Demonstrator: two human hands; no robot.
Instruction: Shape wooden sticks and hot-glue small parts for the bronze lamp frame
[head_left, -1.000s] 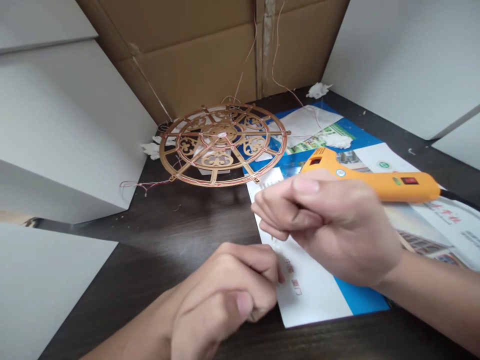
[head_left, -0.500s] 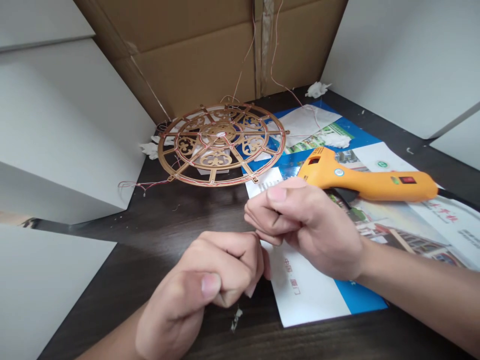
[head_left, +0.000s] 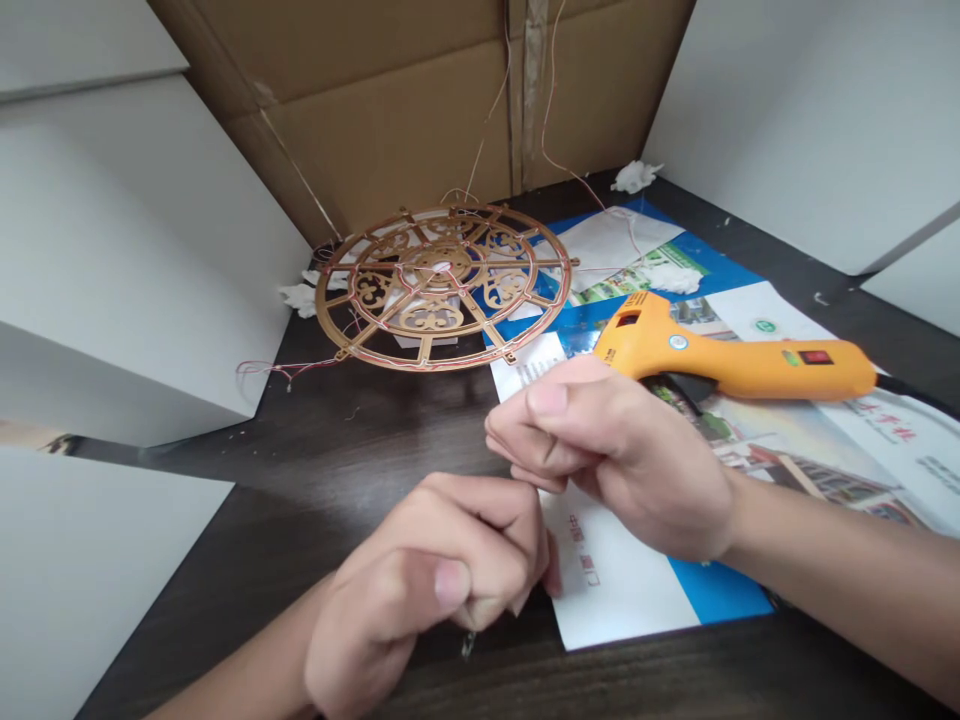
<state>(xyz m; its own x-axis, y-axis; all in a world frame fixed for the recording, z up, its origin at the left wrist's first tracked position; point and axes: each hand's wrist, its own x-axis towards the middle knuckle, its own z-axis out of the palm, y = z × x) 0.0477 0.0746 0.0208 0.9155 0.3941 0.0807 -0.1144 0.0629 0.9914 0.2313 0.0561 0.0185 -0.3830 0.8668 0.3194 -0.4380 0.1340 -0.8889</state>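
Observation:
My left hand (head_left: 442, 590) is closed low in the middle, thumb folded over curled fingers. My right hand (head_left: 615, 460) is also closed, thumb on top, just above and right of it, and their knuckles nearly meet. Whatever either fist holds, if anything, is hidden by the fingers. Right behind my right hand lies a yellow hot glue gun (head_left: 750, 366) with a black trigger and red switch. Beyond both hands is a round, gold-brown openwork frame (head_left: 431, 318) shaped like a wheel, with thin red and white wires along its rings and spokes.
A printed brochure (head_left: 622, 600) lies under the glue gun on the dark table (head_left: 300, 520). Cardboard (head_left: 405, 120) stands at the back, with white panels (head_left: 150, 250) at the sides. White crumpled scraps (head_left: 636, 177) lie about, and loose wires (head_left: 285, 370) trail from the frame.
My left hand has shifted right and slightly down, its knuckles now under my right hand. The right hand has barely moved; the frame and glue gun stay put.

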